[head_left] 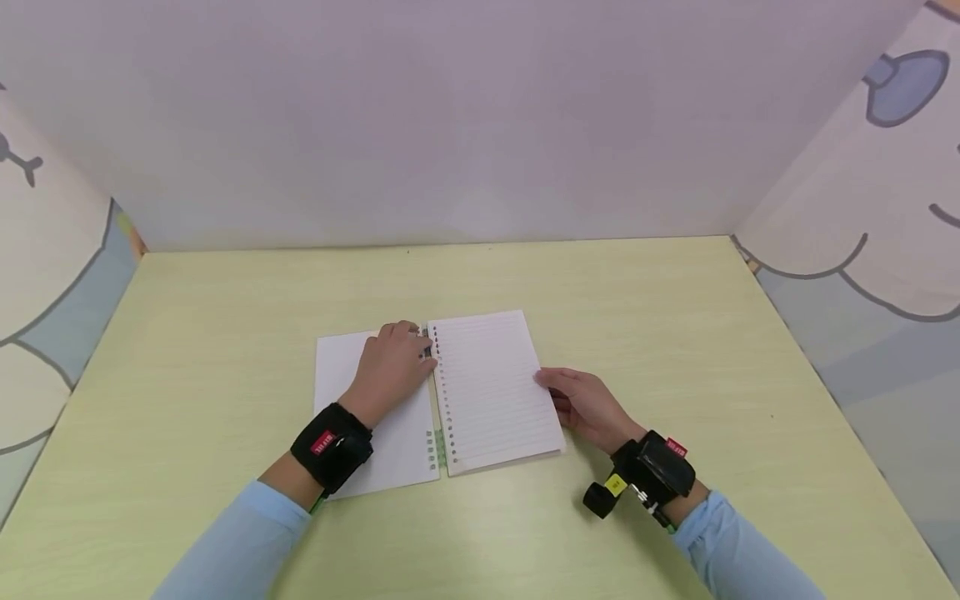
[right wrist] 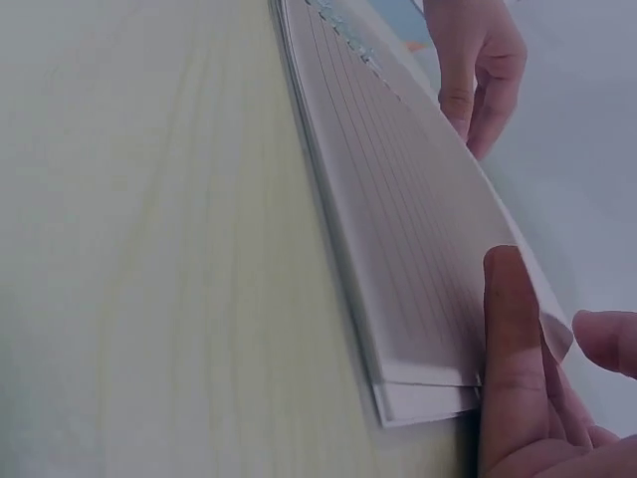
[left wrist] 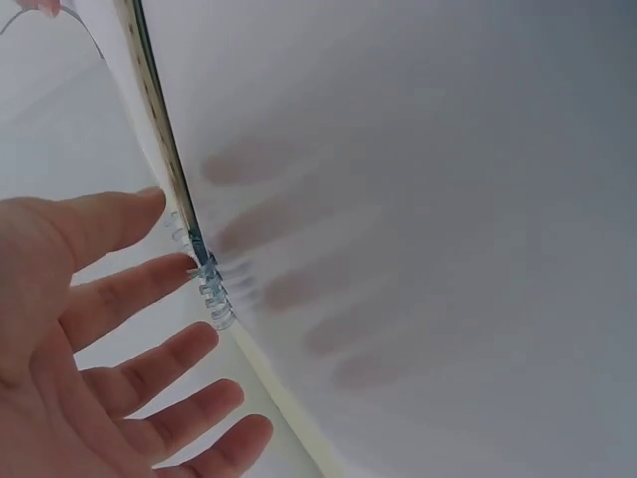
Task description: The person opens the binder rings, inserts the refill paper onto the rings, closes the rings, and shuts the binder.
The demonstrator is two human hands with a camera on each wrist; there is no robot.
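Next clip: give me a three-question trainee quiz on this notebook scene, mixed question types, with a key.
1. True or false: the spiral notebook lies closed on the table.
2. Which part of the notebook does the left hand rest on?
A. the left page, fingertips by the spiral binding
B. the outer edge of the lined right page
C. the bare table beside it
3. Fill in: the right hand touches the outer ____ of the lined right page.

Key
1. False: it lies open, both pages showing.
2. A
3. edge; in the right wrist view the thumb is at the page's corner.
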